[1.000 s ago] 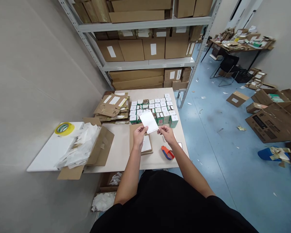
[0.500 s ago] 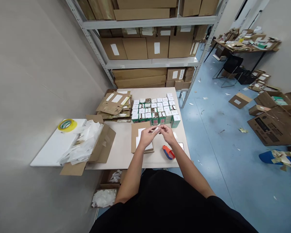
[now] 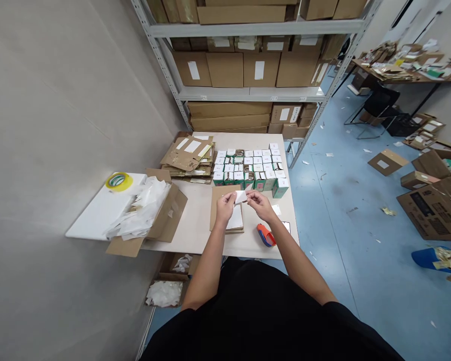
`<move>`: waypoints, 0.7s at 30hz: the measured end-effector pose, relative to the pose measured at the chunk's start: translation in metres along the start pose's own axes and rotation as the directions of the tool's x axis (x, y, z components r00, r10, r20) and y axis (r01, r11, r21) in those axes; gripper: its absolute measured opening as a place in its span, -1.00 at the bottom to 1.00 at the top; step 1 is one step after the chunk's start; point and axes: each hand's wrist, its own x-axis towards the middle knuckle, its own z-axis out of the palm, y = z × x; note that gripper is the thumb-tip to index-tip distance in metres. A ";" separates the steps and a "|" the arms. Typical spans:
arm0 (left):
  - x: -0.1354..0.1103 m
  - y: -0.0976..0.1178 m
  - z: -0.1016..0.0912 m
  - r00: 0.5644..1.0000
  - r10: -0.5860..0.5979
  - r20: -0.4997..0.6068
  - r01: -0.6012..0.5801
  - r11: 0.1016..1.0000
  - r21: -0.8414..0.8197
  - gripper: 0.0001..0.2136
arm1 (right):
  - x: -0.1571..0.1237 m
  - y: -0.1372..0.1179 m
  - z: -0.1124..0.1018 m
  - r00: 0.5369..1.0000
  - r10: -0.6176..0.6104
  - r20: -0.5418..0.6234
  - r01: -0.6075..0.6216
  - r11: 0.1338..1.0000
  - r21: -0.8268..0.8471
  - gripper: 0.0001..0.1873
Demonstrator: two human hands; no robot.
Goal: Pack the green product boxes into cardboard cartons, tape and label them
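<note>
A small white label [image 3: 241, 196] is stretched between my hands above a flat cardboard box [image 3: 218, 205]. My left hand [image 3: 225, 206] pinches its left end. At the right end, my right hand [image 3: 259, 204] has its thumb and fingertips closed on the edge; a thin, pale strip stands up there. White paper [image 3: 236, 218] lies on top of the cardboard box, partly hidden by my left hand. Just beyond my hands stand rows of small white-and-green boxes [image 3: 259, 180]. An orange-and-blue tape cutter [image 3: 266, 235] rests below my right hand.
Flattened cardboard [image 3: 188, 153] is stacked at the table's back left. An open carton [image 3: 169, 215] of white plastic bags and a yellow tape roll [image 3: 119, 181] are at left. A loaded metal shelf [image 3: 248, 94] stands behind. Cartons [image 3: 432, 205] lie on the floor at right.
My hands have moved slightly apart, and the white label now shows flat between them. The camera view has shifted, moving the table scene rightward.
</note>
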 end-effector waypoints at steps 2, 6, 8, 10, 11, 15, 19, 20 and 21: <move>0.000 -0.002 -0.004 0.998 -0.020 0.054 0.023 0.998 -0.058 -0.44 | 0.002 0.001 0.003 1.000 0.007 -0.004 -0.007 1.000 0.030 -0.70; -0.004 0.001 -0.009 0.987 -0.003 0.163 0.024 0.992 -0.125 -0.36 | 0.006 0.001 0.008 0.999 -0.024 -0.021 0.024 1.000 -0.017 -0.75; -0.005 0.004 -0.012 0.984 0.009 0.179 0.013 0.993 -0.121 -0.42 | 0.006 0.000 0.009 1.000 -0.027 -0.005 0.027 0.998 -0.055 -0.79; -0.006 0.006 -0.016 0.983 0.005 0.182 0.014 0.994 -0.105 -0.49 | 0.006 -0.002 0.010 1.000 -0.018 0.026 0.020 0.996 -0.085 -0.82; -0.006 0.007 -0.018 0.986 -0.008 0.168 0.025 0.995 -0.101 -0.52 | 0.006 -0.003 0.010 0.999 -0.010 0.044 0.014 0.995 -0.096 -0.84; -0.004 0.005 -0.030 0.998 -0.062 -0.020 0.059 0.989 -0.132 -0.57 | 0.005 -0.001 0.011 0.997 0.044 0.065 -0.042 0.998 -0.035 -0.83; -0.006 0.002 -0.035 0.992 -0.059 -0.115 0.046 0.993 -0.112 -0.58 | 0.007 0.005 0.017 0.985 0.172 -0.011 -0.170 0.981 0.098 -0.72; -0.007 0.002 -0.034 0.993 -0.058 -0.100 0.048 0.994 -0.099 -0.59 | 0.008 0.007 0.021 0.979 0.203 -0.030 -0.198 0.973 0.120 -0.70; -0.009 0.002 -0.032 0.996 -0.050 -0.080 0.044 0.996 -0.079 -0.59 | 0.008 0.009 0.025 0.973 0.226 -0.043 -0.218 0.966 0.137 -0.67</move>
